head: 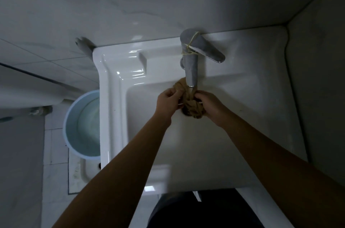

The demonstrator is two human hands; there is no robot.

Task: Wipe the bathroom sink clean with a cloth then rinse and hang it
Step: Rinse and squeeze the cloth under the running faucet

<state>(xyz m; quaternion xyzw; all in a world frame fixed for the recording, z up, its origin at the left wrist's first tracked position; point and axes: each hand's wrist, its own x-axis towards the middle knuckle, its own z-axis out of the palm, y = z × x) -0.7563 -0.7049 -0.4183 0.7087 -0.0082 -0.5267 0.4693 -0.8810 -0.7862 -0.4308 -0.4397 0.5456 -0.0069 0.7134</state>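
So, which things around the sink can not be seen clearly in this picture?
Head view only:
- Drain of the sink: hidden behind the twisted cloth and both hands, left and right.
- Water from the faucet: too dim to tell if it runs.
- Bucket: partly hidden by the sink's edge.
- A hanging place for the cloth: none visible.

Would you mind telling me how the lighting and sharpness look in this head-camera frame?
Head view: dim and bluish overall; bright glare streaks on the sink ledge; wide-angle bending of the wall edges; the cloth between the left hand and right hand is murky, and the sink's near rim looks smeared.
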